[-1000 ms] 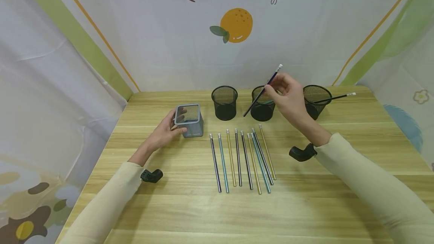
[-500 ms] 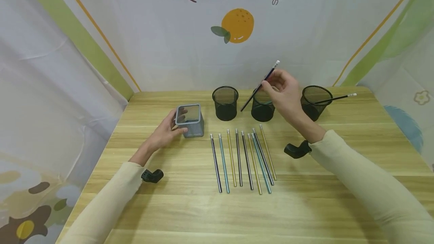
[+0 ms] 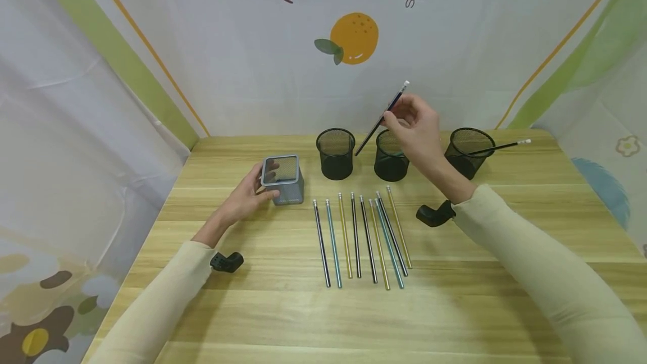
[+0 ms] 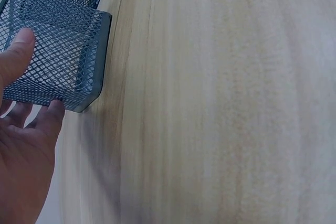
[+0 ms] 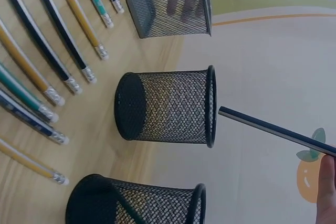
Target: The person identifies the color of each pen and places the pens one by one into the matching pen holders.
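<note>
My left hand (image 3: pixel 246 198) holds the grey square mesh pen holder (image 3: pixel 289 192), thumb on the near side and fingers at the far left side. In the left wrist view the thumb presses its mesh (image 4: pixel 58 61). My right hand (image 3: pixel 419 131) pinches a dark pencil (image 3: pixel 379 122), tilted, white eraser up and to the right. Its lower end is just right of and above the rim of the left round black mesh pen holder (image 3: pixel 336 164), apart from it in the right wrist view. Inside the middle round pen holder (image 3: pixel 390 167) a teal pencil (image 5: pixel 126 203) leans.
Several pencils (image 3: pixel 356 240) in dark, teal and gold lie side by side on the wooden table (image 3: pixel 253 308), erasers toward the holders. The right round pen holder (image 3: pixel 467 162) has a black pencil (image 3: pixel 500 146) sticking out rightward. A printed curtain (image 3: pixel 253 72) hangs behind the table.
My right hand has moved left and up with the dark pencil, from over the middle round holder toward the left one. The left hand keeps its hold on the square holder.
</note>
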A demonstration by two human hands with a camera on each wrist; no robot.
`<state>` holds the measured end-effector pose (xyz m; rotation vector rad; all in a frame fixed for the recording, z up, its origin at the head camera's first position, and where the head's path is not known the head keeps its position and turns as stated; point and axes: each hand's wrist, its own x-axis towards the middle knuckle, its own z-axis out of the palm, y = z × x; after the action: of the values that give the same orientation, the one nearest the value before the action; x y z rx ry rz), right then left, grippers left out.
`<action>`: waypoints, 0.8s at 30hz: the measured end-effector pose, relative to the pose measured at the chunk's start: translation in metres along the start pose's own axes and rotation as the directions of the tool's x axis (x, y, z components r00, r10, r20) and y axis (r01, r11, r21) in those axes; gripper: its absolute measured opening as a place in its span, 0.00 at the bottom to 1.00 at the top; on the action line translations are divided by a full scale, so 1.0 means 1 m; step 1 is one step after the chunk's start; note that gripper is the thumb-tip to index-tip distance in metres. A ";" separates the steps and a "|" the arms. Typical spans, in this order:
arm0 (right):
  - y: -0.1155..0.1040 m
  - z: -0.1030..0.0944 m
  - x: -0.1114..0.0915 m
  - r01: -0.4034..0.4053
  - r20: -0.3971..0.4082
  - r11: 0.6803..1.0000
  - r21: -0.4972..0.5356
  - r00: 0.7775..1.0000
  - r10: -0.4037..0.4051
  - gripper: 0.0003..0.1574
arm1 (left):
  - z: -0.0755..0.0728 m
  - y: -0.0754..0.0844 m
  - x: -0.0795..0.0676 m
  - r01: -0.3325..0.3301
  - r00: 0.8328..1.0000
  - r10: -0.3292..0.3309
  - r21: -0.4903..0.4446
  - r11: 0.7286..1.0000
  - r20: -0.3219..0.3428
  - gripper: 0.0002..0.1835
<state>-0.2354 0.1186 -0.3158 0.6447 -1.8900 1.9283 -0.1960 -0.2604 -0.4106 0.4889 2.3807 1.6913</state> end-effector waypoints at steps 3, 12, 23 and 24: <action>-0.002 0.002 0.004 -0.004 0.000 1.000 -0.011 1.000 0.004 0.11 | 0.000 -0.001 0.000 0.002 1.000 -0.002 0.004 1.000 -0.001 0.39; -0.002 0.008 0.014 -0.015 -0.010 1.000 -0.013 1.000 0.015 0.10 | 0.000 -0.001 0.000 -0.006 1.000 0.006 0.009 1.000 -0.001 0.38; 0.004 0.020 0.015 -0.020 0.002 1.000 -0.019 1.000 0.020 0.10 | 0.000 -0.001 -0.001 -0.003 1.000 0.003 0.000 1.000 0.005 0.38; 0.006 0.021 0.014 -0.018 0.010 1.000 -0.021 1.000 0.018 0.11 | 0.000 -0.001 -0.001 -0.003 1.000 0.003 -0.003 1.000 0.005 0.38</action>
<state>-0.2490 0.0964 -0.3124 0.6341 -1.9258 1.9173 -0.1951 -0.2612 -0.4112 0.4964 2.3746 1.6926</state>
